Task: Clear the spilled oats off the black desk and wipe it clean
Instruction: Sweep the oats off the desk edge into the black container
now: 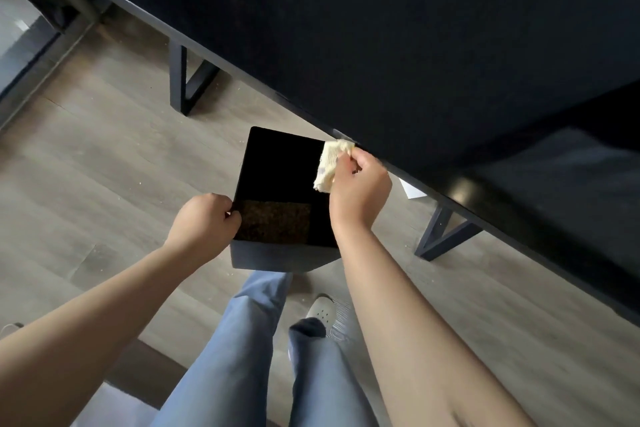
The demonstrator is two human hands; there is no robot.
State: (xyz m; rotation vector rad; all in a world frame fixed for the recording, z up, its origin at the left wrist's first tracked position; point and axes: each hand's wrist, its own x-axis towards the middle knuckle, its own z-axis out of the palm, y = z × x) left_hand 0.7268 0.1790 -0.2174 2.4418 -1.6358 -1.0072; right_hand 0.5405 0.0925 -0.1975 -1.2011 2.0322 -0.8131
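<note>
I am watching for oats missing the bin [277, 258]. Only its far right corner is sitting under the near edge of the desk [415, 28], so anything swept off to either side of that corner would be dropping to the floor [104, 149], where pale specks, likely oats, are already lying. The bin is also hanging from one side only, and I am judging that a slip or tilt there could be tipping its load out. The cloth [330, 163] is dangling over the opening, and a loosened pinch could be letting it fall in.

My left hand [204, 218] is gripping the bin's left rim, fingers curled over the edge. My right hand [358, 191] is pinching the cloth right at the desk's near edge, above the bin's far right corner, and the cloth is hanging to the left of that hand.

The oats [273, 222] I can make out are showing as a brown patch inside the bin, just right of my left hand and below my right. The desk top is too dark for me to tell whether any are lying on it.
</note>
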